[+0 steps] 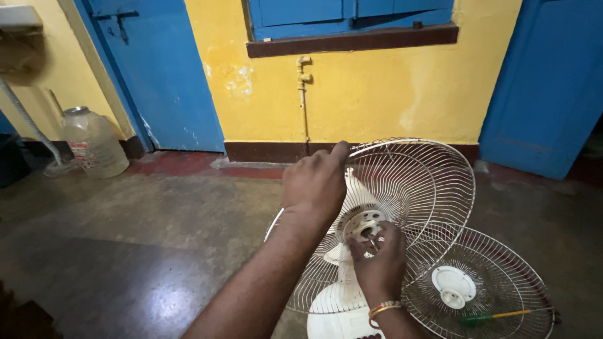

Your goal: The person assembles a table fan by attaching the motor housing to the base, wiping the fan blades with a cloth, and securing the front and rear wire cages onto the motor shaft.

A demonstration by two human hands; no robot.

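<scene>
A white pedestal fan stands in front of me with its rear wire guard [427, 182] mounted and no blades on it. My left hand [314, 183] is closed over the guard's upper rim, its fingertips hooked on the wire. My right hand [380, 263], with a bangle at the wrist, pinches the round hub [361, 223] at the guard's centre; what the fingertips hold there is hidden. The fan's white body [339, 314] shows below my hands.
A second wire guard [502, 263] with a white centre disc lies on the floor at right, a green-and-yellow screwdriver [496, 316] resting on it. A clear plastic jar [94, 141] stands at far left by a blue door [163, 75]. Behind is a yellow wall [377, 94].
</scene>
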